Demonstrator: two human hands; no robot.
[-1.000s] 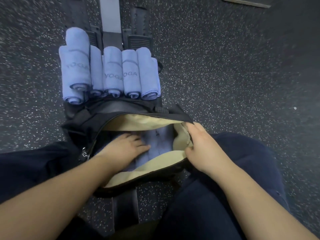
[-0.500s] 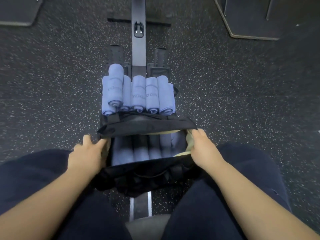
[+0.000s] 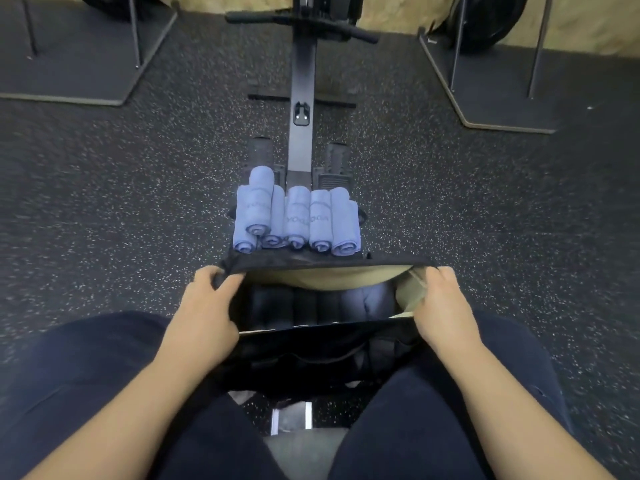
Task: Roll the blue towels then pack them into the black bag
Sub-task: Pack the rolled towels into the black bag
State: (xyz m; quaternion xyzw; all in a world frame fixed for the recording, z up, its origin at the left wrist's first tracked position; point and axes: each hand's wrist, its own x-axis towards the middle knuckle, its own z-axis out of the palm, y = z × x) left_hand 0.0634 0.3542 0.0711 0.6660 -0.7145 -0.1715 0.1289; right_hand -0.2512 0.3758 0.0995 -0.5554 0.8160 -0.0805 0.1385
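The black bag (image 3: 322,344) lies open between my knees, its tan lining showing. Several rolled blue towels (image 3: 367,303) lie side by side inside it, mostly in shadow. My left hand (image 3: 204,306) grips the bag's left rim. At the right rim my right hand (image 3: 443,306) holds the edge by the tan lining. Beyond the bag, several more rolled blue towels (image 3: 298,220), printed YOGA, lie in a row, one stacked on top at the left.
The towels and bag sit on a rowing machine whose rail (image 3: 303,133) runs away from me to a black handle (image 3: 301,24). Speckled dark rubber floor (image 3: 121,202) surrounds it. Grey mats with metal stands lie at far left (image 3: 86,64) and far right (image 3: 502,81).
My left hand left the inside of the bag and took hold of its left rim. The bag's mouth is stretched wider. The camera tilted up, showing more of the machine.
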